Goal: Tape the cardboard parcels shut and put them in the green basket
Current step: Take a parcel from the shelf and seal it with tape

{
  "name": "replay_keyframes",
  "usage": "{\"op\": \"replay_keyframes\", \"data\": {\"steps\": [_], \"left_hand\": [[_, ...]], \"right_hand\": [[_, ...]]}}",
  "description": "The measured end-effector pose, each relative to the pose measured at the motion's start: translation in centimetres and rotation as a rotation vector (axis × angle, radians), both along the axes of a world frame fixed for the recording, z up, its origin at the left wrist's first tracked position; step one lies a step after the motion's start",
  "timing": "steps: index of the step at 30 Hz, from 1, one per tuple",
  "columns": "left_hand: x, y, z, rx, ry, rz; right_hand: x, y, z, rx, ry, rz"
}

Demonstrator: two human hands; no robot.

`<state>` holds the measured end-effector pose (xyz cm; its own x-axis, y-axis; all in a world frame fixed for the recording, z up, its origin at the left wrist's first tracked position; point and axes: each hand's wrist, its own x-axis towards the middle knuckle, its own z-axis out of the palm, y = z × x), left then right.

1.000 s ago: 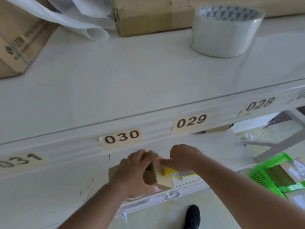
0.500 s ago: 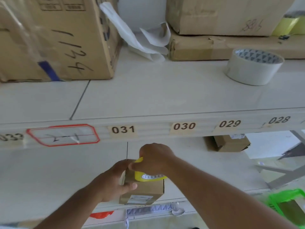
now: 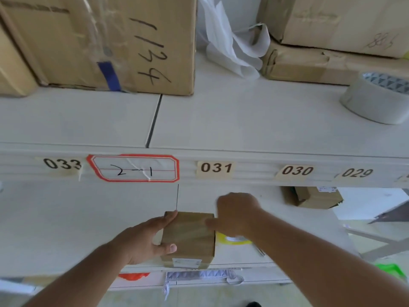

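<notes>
Head view: a small parcel point(image 3: 189, 237) sits on the lower shelf point(image 3: 66, 229), at about 6 o'clock in the frame, its top glossy with tape and a white label on its near face. The left hand point(image 3: 141, 240) holds it from the 9 o'clock side: the fingers lie over the far top edge and the thumb is curled against the near left corner, so the parcel fills the grip and sticks out to the right of it. The right hand point(image 3: 236, 214) is at the parcel's 3 o'clock edge, fingers curled round a yellow tape roll point(image 3: 232, 239) that shows just below the hand, beside the parcel's right face; one fingertip touches the parcel's top right edge.

At 4 o'clock, at the right frame edge, a corner of the green basket point(image 3: 389, 270) shows, well apart from the parcel. A second small box point(image 3: 314, 197) lies farther back on the same shelf at 2 o'clock. On the upper shelf point(image 3: 243, 120) a grey tape roll point(image 3: 376, 100) stands at 2 o'clock, a big carton point(image 3: 99, 43) marked 1134 at 11 o'clock, and crumpled white paper point(image 3: 230, 45) at 12 o'clock. Number labels run along the upper shelf's front edge.
</notes>
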<state>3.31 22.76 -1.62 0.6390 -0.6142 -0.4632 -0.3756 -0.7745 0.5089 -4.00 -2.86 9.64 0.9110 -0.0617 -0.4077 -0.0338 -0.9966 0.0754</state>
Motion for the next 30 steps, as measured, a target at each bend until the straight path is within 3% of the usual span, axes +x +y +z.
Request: {"op": "replay_keyframes", "data": {"steps": [2, 6, 21, 30], "left_hand": [[0.0, 0.0, -0.3, -0.025, 0.013, 0.003], [0.0, 0.0, -0.6, -0.04, 0.037, 0.001], [0.2, 0.0, -1.0, -0.035, 0.062, 0.017], [-0.2, -0.3, -0.5, -0.049, 0.068, 0.026]], "right_hand": [[-1.5, -3.5, -1.2, -0.103, 0.031, -0.05], [-2.4, -5.4, -4.3, 0.028, 0.022, -0.216], [-3.2, -6.0, -6.1, 0.068, -0.096, -0.215], [-3.1, -6.2, -9.4, 0.117, -0.043, -0.294]]}}
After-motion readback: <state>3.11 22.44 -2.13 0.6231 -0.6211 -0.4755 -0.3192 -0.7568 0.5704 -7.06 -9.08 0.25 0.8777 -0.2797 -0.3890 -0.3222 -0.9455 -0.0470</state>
